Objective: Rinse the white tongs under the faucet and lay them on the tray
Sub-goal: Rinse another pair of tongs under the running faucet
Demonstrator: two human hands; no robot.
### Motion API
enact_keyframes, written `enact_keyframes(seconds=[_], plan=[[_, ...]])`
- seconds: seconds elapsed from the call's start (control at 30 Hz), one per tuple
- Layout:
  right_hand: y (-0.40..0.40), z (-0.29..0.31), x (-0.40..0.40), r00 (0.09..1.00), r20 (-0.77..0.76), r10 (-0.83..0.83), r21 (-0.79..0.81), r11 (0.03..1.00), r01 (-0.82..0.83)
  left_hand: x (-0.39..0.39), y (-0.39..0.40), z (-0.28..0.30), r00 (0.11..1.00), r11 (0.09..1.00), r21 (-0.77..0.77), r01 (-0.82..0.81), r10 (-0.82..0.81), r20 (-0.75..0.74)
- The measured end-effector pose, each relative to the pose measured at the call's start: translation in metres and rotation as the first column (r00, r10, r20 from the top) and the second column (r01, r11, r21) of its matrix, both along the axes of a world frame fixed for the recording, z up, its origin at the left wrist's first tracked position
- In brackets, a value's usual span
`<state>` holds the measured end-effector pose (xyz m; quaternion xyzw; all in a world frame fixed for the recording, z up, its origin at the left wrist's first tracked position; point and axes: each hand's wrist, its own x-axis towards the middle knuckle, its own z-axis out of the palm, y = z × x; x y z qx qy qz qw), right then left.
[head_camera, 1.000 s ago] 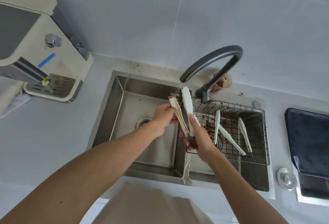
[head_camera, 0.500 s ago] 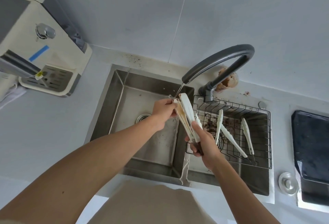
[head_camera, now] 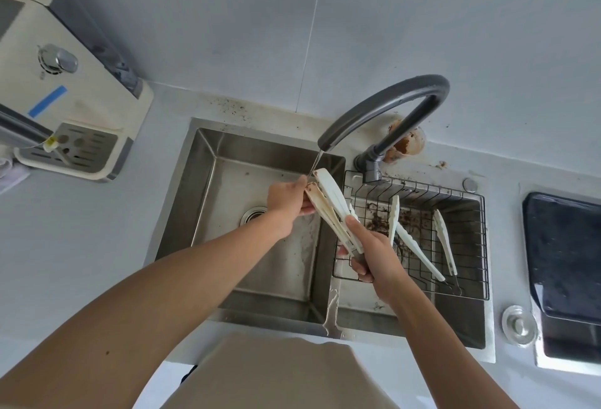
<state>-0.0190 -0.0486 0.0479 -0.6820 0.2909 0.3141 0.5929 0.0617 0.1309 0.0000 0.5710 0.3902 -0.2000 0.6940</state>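
Two hands on long white plastic tongs, raised over steel sink divider under thin stream from curved grey faucet. Right hand clamped round handle end; left hand pinching brown-smeared tip. Risks: wet handle slipping, tongs dropping into left basin; residue surviving brief rinse; splash onto counter. Dark tray far right, well apart.

We have one wide-angle view, worn on the person's head, looking steeply down and forward. Both forearms reach in from the bottom edge toward the sink, close below us. Beyond the hands we see the wall; the counter curves away at each side.
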Motion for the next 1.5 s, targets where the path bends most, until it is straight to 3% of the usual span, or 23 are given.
enact_keyframes(seconds=[0.17, 0.3, 0.47, 0.57, 0.7, 0.93, 1.07, 1.23, 1.5], plan=[[-0.003, 0.002, 0.006, 1.0, -0.02, 0.004, 0.021, 1.0, -0.003, 0.0, 0.008, 0.003, 0.992, 0.993, -0.034, 0.116, -0.114, 0.056], [-0.003, 0.003, 0.008, 0.999, 0.0, 0.043, 0.017, 0.999, -0.043, 0.002, 0.015, 0.002, 0.977, 0.979, 0.028, 0.204, -0.206, 0.061], [-0.002, 0.01, 0.009, 0.998, 0.013, 0.059, 0.01, 0.998, -0.059, 0.006, 0.014, -0.004, 0.982, 0.974, 0.139, 0.177, -0.184, 0.039], [-0.004, 0.011, 0.009, 0.999, -0.011, 0.047, 0.008, 0.999, -0.047, 0.008, 0.016, -0.005, 0.991, 0.984, 0.124, 0.131, -0.134, 0.013], [-0.004, 0.013, 0.009, 0.999, -0.019, 0.03, 0.022, 0.999, -0.029, 0.008, 0.019, -0.005, 0.979, 0.98, 0.035, 0.196, -0.198, 0.048], [0.0, 0.015, 0.012, 0.998, 0.003, 0.057, 0.027, 0.998, -0.057, 0.011, 0.02, -0.008, 0.968, 0.961, 0.167, 0.222, -0.238, 0.081], [-0.001, 0.017, 0.013, 0.998, 0.004, 0.063, 0.021, 0.998, -0.063, 0.013, 0.016, -0.006, 0.989, 0.984, 0.11, 0.14, -0.144, 0.037], [-0.005, 0.021, 0.013, 0.998, 0.004, 0.064, 0.009, 0.998, -0.064, 0.011, 0.016, -0.004, 0.969, 0.97, 0.01, 0.242, -0.242, 0.047], [-0.005, 0.027, 0.01, 0.992, 0.037, 0.117, -0.055, 0.992, -0.115, 0.011, 0.006, -0.005, 0.95, 0.948, 0.163, 0.272, -0.292, 0.112]])
